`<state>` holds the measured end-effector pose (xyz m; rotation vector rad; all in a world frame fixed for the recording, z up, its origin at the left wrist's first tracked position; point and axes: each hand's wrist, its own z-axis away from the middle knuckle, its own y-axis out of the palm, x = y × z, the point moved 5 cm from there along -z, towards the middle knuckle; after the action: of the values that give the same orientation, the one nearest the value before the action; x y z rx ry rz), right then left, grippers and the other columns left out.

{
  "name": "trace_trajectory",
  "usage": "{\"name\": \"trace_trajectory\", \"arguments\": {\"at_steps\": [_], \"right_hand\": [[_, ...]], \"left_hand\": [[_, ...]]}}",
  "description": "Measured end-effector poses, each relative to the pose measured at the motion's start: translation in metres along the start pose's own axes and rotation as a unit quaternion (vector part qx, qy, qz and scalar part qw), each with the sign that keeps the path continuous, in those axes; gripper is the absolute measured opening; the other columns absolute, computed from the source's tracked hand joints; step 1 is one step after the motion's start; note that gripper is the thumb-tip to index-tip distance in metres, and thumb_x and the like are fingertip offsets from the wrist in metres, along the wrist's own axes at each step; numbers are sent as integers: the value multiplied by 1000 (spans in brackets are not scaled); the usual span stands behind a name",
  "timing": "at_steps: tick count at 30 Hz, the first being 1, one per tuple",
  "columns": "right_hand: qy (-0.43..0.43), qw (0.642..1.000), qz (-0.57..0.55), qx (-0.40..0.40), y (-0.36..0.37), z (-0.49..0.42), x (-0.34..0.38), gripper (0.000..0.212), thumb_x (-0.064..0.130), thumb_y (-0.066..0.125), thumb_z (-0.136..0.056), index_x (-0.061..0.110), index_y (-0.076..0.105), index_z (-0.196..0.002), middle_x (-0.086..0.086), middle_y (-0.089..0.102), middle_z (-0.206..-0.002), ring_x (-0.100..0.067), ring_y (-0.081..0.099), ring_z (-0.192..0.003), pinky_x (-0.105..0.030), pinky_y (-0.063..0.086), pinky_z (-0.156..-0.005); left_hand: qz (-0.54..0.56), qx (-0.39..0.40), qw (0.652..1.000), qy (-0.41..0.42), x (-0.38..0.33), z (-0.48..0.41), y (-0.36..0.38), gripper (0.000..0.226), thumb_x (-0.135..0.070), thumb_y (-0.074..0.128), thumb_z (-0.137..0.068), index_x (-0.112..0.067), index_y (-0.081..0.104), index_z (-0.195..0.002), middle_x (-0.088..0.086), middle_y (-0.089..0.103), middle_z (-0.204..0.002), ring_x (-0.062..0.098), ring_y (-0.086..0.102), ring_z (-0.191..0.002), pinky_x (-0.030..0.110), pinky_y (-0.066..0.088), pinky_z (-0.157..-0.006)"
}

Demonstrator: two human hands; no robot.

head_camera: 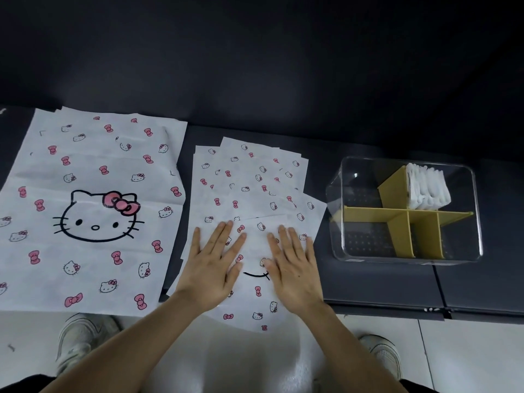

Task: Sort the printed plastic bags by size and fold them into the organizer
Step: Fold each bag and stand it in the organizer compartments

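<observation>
Both my hands lie flat with fingers straight, side by side and a little apart. My left hand (212, 268) and right hand (295, 270) press the top small bag (255, 248) and grip nothing. That bag heads the small-bag stack (249, 177) on the bench (382, 285), just left of the organizer (365, 191). The large bags (93, 211) lie further left of it. Folded bags (428, 188) stand in the organizer's far compartment.

Judgement: sorting looks done, and smoothing before the fold is in hand. The next move calls for pinching one edge and folding the bag narrow enough for a compartment.
</observation>
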<state>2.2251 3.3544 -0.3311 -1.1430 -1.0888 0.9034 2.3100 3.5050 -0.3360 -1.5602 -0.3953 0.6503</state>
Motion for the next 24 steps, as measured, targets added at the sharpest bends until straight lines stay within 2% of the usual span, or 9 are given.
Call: {"name": "trace_trajectory", "arguments": {"at_steps": [2, 5, 8, 12, 15, 17, 21, 23, 24], "right_hand": [[47, 995, -74, -41, -13, -4, -6, 56, 42, 17, -103, 9, 41, -141, -16, 40, -147, -31, 39, -136, -42, 24, -115], [98, 981, -144, -86, -33, -24, -11, 52, 27, 54, -92, 0, 45, -136, -24, 45, -140, -40, 48, -125, -43, 40, -102], [93, 987, -122, 43, -44, -58, -12, 65, 22, 64, -86, 9, 36, -143, -13, 39, -142, -31, 37, -129, -34, 32, -106], [125, 972, -92, 174, -56, -84, -20, 56, 30, 71, -77, 22, 48, -127, 0, 54, -121, -21, 51, -113, -27, 38, -78], [89, 972, -3, 216, -61, -86, -18, 49, 35, 73, -74, 21, 56, -118, 0, 56, -116, -20, 48, -115, -25, 33, -75], [81, 976, -3, 203, -63, -82, -15, 36, 32, 71, -76, 17, 62, -107, 0, 56, -106, -20, 51, -108, -25, 35, -72], [132, 965, -148, 174, -62, -58, -21, 11, 18, 65, -79, 15, 60, -89, 3, 55, -93, -18, 53, -91, -27, 40, -70], [191, 930, -278, 145, -62, -40, -24, 11, 10, 66, -77, 15, 56, -74, 0, 56, -87, -21, 57, -80, -29, 48, -61], [234, 894, -362, 123, -61, -30, -25, 15, 5, 66, -76, 15, 57, -71, -2, 58, -86, -21, 59, -73, -27, 49, -52]], "left_hand": [[-8, 5, 1000, 4, 0, -1, 1, 55, -43, 9, -101, -24, 27, -149, 14, 21, -156, 25, 15, -145, 61, 14, -110], [-13, 9, 1000, 5, 1, -1, 1, 54, -43, 8, -101, -28, 28, -149, 14, 21, -156, 25, 14, -146, 61, 14, -110], [-16, 14, 1000, 5, 1, -1, -1, 53, -43, 7, -101, -29, 27, -148, 14, 23, -155, 24, 15, -145, 61, 14, -109], [-32, 29, 999, 21, 3, -5, -4, 52, -45, 6, -101, -30, 25, -147, 14, 27, -154, 24, 18, -143, 63, 14, -107], [-50, 39, 996, 59, 7, -10, -6, 54, -45, 7, -101, -30, 31, -147, 13, 29, -153, 25, 24, -143, 65, 14, -107], [-53, 33, 994, 93, 9, -13, -8, 53, -45, 9, -101, -29, 33, -146, 14, 30, -153, 26, 28, -142, 64, 15, -107], [-60, -7, 987, 148, 10, -20, -17, 50, -43, 16, -102, -26, 43, -141, 14, 33, -151, 28, 31, -140, 61, 15, -109], [-54, -42, 987, 147, 6, -20, -26, 45, -38, 29, -99, -23, 53, -134, 12, 40, -148, 29, 35, -137, 58, 17, -110], [-41, -63, 988, 135, 4, -18, -31, 43, -34, 34, -96, -21, 57, -129, 11, 44, -145, 29, 38, -135, 56, 18, -110]]}}
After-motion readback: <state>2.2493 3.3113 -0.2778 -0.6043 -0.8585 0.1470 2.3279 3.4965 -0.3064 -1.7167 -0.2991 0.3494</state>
